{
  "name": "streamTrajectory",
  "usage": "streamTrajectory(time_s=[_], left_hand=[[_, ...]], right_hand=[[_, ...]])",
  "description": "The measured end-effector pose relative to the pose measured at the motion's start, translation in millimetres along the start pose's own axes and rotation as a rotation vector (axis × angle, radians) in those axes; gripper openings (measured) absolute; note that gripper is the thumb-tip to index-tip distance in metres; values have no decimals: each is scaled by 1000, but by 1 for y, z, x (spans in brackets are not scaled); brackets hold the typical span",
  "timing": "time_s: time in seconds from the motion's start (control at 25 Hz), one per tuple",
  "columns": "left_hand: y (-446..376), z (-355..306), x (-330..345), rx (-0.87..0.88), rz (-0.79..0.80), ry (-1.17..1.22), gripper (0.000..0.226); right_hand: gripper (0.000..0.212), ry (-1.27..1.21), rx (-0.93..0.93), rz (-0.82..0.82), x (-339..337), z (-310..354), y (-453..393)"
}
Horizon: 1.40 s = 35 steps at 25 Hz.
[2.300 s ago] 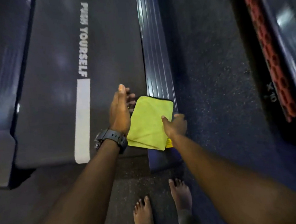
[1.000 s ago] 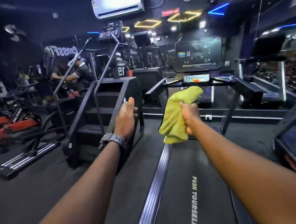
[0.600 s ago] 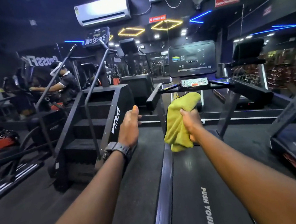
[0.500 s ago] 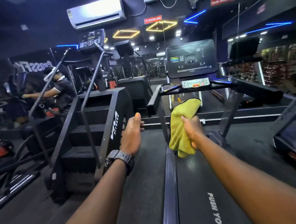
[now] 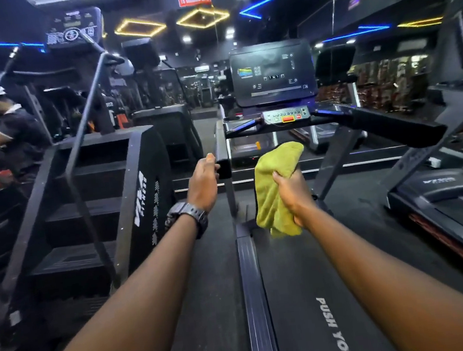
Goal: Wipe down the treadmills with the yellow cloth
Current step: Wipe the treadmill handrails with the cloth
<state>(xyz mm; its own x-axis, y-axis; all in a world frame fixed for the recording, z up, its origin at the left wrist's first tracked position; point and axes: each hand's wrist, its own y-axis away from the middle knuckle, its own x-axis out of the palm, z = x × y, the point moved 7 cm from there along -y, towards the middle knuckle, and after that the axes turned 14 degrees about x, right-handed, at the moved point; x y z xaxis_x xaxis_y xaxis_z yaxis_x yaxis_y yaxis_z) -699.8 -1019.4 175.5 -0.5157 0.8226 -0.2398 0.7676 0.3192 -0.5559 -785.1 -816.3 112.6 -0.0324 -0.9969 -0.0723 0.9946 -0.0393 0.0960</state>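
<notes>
Both hands reach forward: right hand (image 5: 292, 194) bunches the yellow cloth (image 5: 273, 191), left hand (image 5: 204, 182), fingers loose, nears the handrail (image 5: 223, 159); dangling cloth could snag there.

A yellow-green cloth (image 5: 274, 188). The treadmill (image 5: 308, 296) belt is black with white lettering. Its console (image 5: 287, 117) carries an orange-red button.

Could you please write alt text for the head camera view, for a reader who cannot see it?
A person's right hand grips a bunched yellow cloth above a treadmill belt, facing its console. The left hand, with a wristwatch, reaches its handrail's end. A stair climber stands left.
</notes>
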Motion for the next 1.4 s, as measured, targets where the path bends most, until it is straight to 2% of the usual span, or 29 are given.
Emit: streamTrajectory(time_s=[0.2,0.36,0.44,0.52,0.6,0.68,0.76,0.92,1.04,1.12,1.2,1.28,1.4], left_hand=[[-109,123,-6,5,113,38,47],[-186,188,-6,61,271,8,51],[-219,214,-3,59,333,2,43],[-242,236,3,64,416,-43,34],[-257,260,12,86,474,-87,28],[-271,276,15,151,452,-125,33],[-291,293,24,179,428,-178,36],[-324,298,31,223,383,-195,17],[-341,286,47,299,436,-113,31],[-345,278,61,391,518,-45,37],[-343,274,72,571,594,-33,40],[-343,281,79,664,619,7,43],[-351,300,78,669,550,114,51]], right_hand=[[50,-13,24,-157,94,9,-81],[61,89,1,-310,171,40,-130],[74,299,-86,-251,218,50,-152],[82,734,-166,-181,252,43,-173],[62,1001,-187,-174,261,30,-192],[51,1112,-210,-253,262,36,-208],[55,1245,-150,-301,267,42,-231],[64,1443,-41,-264,286,58,-264],[62,1451,-42,-235,293,71,-267],[58,1463,-116,-303,288,65,-240],[58,1499,-212,-397,277,47,-207],[60,1512,-182,-437,275,38,-204],[59,1499,-80,-491,296,62,-252]])
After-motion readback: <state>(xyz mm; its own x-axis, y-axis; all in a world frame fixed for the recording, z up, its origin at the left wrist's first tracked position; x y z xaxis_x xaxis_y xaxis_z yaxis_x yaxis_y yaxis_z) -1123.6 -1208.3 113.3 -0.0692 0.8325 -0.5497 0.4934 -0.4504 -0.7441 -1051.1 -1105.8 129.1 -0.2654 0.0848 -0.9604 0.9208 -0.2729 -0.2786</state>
